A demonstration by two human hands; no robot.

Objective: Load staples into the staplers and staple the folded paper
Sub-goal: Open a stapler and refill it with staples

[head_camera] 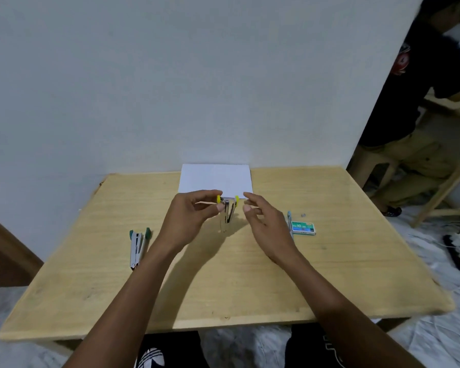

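Loading step: the left hand [189,216] has its fingers clamped on the yellow stapler [227,212], which is hinged open. The right hand [263,224] hovers just beside it, fingers apart and empty. The next move looks like fetching staples from the staple box [303,228] right of those fingers.

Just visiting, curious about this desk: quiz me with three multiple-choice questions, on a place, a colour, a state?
1. Where is the staple box? A on the floor; B right of the right hand; C on a shelf.
2. What colour tips has the held stapler? A red; B black; C yellow.
3. The right hand is: A open, empty; B gripping scissors; C a fist.
Answers: B, it lies on the table beyond that hand; C, yellow ends show at the left hand; A, its fingers are spread, empty.
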